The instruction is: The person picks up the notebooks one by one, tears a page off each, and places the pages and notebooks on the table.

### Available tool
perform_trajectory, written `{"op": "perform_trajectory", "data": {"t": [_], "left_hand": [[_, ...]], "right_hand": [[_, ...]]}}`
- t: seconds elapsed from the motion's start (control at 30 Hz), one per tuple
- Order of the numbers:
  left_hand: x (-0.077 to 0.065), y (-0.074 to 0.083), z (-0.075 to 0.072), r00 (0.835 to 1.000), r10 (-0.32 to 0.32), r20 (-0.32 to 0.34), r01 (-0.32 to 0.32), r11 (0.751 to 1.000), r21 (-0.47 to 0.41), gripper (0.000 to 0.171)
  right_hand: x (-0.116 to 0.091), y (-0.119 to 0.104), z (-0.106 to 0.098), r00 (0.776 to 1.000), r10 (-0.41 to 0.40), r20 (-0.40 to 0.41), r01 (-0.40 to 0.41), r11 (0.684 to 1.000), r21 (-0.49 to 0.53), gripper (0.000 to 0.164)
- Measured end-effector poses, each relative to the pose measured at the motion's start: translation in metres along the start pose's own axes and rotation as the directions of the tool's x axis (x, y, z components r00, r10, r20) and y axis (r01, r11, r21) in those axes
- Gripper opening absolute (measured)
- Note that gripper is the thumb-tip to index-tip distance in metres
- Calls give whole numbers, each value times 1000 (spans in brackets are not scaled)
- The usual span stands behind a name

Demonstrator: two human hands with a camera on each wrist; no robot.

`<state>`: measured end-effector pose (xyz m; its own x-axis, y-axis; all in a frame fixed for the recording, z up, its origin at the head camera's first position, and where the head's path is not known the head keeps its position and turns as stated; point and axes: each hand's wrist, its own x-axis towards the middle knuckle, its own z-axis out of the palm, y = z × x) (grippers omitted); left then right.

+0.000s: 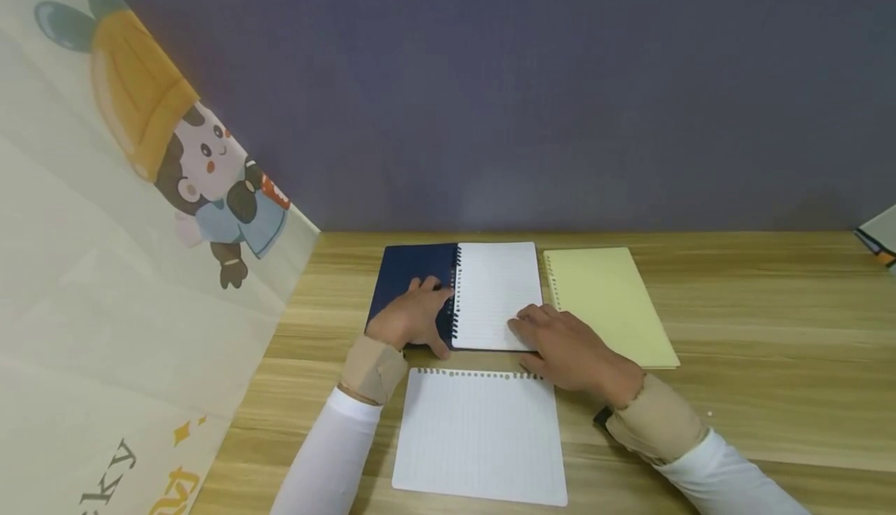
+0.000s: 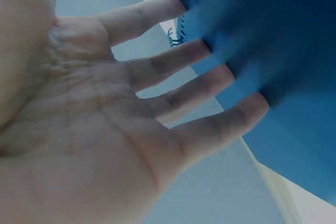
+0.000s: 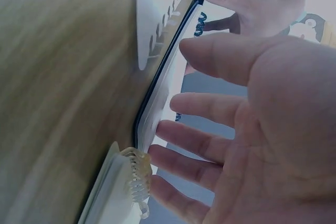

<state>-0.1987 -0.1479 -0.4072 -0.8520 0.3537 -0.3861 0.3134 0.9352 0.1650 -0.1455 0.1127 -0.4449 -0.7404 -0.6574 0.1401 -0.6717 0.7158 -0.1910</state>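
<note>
Nearest the person, whose white sleeves [image 1: 329, 453] end in tan wrist wraps [image 1: 371, 367], a loose lined sheet [image 1: 483, 437] lies on the wood-grained table [image 1: 784, 390], its row of punched holes along the far edge. Just beyond it, a spiral notebook [image 1: 497, 289] lies spread flat, navy cover [image 1: 402, 270] to the left, white ruled page to the right, a dark coil [image 1: 455, 324] between them.

Both hands are at the notebook, well apart from each other and clamped on nothing. The left hand [image 1: 414, 317] spreads its extended fingers, tips resting on the navy cover, its thumb near the coil's lower end. The right hand [image 1: 570, 348], fingers apart and loose, reaches the page's lower right; whether the fingertips touch the paper cannot be told.

Just right of the notebook sits a pale yellow notebook [image 1: 616, 305] with a clear coil [image 3: 137, 182]. A dark wall [image 1: 518, 95] rises behind the table, beside a white wall printed with a cartoon figure [image 1: 217, 157] in an orange hat.
</note>
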Motion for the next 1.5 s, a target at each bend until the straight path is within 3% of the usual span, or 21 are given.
{"op": "perform_trajectory", "data": {"t": [0.27,0.53,0.77,0.93,1.03,1.13,1.23,1.3,1.4,1.5], "left_hand": [[-7,6,0,999,-16,45,16,1000,18,96],[-17,15,-3,1000,-20,-1,20,997,81,76],[-36,12,-25,986,-5,-165,40,977,208,68],[-57,7,-46,938,15,-347,62,976,210,73],[-67,6,-54,905,46,-423,13,990,137,78],[-71,8,-57,892,107,-439,-104,994,32,83],[-69,13,-55,882,179,-436,-224,973,-54,92],[-63,16,-53,867,221,-448,-280,957,-71,98],[-55,25,-47,844,255,-471,-330,941,-81,106],[-47,35,-41,843,269,-466,-347,934,-87,108]], "right_hand": [[-2,1,1,1000,-9,-19,9,1000,-21,42],[-3,0,2,1000,-1,-31,1,1000,-6,43],[-3,0,4,1000,10,-25,-10,1000,3,43],[-2,1,5,1000,-4,-28,4,1000,-3,44],[-2,2,5,1000,-10,-26,10,1000,-9,45],[-2,3,4,999,-18,-33,18,1000,-16,44],[-2,3,3,999,-29,-40,28,999,-23,44],[-2,3,3,999,-31,-42,30,999,-24,43],[-2,3,3,999,-32,-39,31,999,-25,43],[-1,3,3,999,-30,-33,29,999,-23,44]]}}
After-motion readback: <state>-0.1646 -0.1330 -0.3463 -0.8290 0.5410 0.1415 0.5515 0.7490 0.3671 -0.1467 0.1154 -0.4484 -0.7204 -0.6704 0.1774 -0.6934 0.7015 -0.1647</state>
